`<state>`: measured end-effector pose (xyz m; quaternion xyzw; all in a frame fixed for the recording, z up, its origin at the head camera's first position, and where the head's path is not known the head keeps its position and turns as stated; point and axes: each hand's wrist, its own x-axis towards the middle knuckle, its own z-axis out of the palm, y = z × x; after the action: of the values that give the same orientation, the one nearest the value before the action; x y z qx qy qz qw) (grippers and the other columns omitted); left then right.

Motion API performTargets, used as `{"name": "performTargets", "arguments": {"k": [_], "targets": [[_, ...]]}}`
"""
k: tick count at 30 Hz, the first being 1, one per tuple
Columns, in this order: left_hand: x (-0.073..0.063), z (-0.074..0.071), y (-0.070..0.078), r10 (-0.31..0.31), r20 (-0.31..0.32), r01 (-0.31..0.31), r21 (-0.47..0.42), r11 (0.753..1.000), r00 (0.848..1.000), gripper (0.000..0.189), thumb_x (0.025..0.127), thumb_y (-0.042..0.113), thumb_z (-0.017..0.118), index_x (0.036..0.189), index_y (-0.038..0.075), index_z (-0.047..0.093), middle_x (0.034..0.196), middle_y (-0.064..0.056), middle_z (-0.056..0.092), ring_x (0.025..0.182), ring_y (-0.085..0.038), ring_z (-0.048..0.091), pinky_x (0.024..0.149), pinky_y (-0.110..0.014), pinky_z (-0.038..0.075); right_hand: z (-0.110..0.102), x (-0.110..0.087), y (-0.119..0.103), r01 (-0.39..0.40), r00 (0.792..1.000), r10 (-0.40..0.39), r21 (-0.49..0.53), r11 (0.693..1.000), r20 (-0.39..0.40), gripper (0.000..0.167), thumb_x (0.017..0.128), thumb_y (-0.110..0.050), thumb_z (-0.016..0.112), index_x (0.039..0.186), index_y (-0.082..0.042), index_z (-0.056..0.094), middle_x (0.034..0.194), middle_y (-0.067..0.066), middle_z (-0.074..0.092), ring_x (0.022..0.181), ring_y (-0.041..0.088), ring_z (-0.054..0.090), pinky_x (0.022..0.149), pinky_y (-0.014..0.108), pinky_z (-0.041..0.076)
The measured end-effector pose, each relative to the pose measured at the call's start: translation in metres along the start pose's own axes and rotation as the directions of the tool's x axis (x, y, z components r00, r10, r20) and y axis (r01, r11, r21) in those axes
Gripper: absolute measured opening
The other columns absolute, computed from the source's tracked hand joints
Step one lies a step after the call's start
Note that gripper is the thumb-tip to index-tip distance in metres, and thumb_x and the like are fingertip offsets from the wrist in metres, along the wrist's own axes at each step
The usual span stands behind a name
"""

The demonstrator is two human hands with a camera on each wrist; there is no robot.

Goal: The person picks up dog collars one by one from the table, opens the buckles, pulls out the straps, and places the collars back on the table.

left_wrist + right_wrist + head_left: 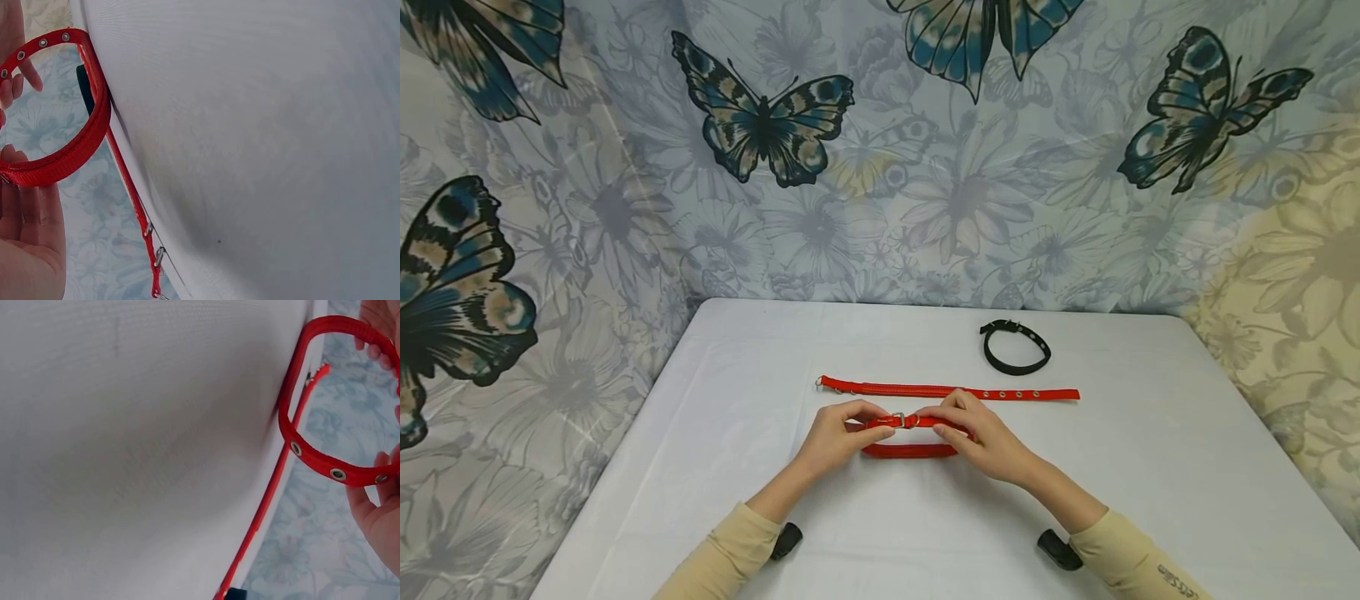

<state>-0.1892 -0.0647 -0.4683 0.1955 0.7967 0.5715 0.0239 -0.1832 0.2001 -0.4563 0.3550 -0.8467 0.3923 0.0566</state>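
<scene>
Both hands hold a red collar (910, 452) bent into a loop, its metal buckle between them at the top. The left hand (841, 435) pinches the loop just left of the buckle, thumb in front and fingers behind. On the other side the right hand (981, 435) pinches the strap near a metal ring. Metal eyelets line the part of the red collar (325, 469) by the right hand in the right wrist view. In the left wrist view the padded part of the collar (75, 156) rests against the left fingers. Whether the strap end is through the buckle is hard to tell.
A second red collar (880, 389) lies stretched out straight just beyond the hands. Farther back on the right, a black collar (1017, 368) lies buckled in a loop. Everything is on a white-covered table (737, 350), with a butterfly-patterned cloth (865, 233) behind it.
</scene>
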Motion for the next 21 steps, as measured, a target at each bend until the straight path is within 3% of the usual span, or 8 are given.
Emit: {"name": "performTargets", "arguments": {"k": [8,21], "targets": [[0.0000,-0.0031,-0.0014,-0.027,-0.024,0.028,0.008,1.000,0.999,0.017,0.082,0.027,0.080,0.097,0.020,0.074,0.089,0.012,0.071,0.086,-0.008,0.066,0.080,-0.028,0.055,-0.0039,-0.0046,0.0038,-0.020,1.000,0.020,-0.005,1.000,-0.021,0.030,0.097,-0.013,0.061,0.124,-0.024,0.067,0.094,-0.012,0.049,0.085,0.008,0.046,0.066,0.024,0.043],[-0.0008,-0.0049,-0.0001,-0.034,-0.028,0.034,0.002,0.999,0.999,0.018,0.082,0.027,0.080,0.097,0.020,0.074,0.089,0.010,0.072,0.087,-0.009,0.066,0.080,-0.028,0.055,-0.0062,-0.0093,0.0081,-0.049,0.998,0.048,-0.026,0.998,-0.043,0.032,0.095,-0.012,0.063,0.123,-0.027,0.065,0.099,-0.013,0.053,0.087,0.008,0.046,0.066,0.029,0.046]]}}
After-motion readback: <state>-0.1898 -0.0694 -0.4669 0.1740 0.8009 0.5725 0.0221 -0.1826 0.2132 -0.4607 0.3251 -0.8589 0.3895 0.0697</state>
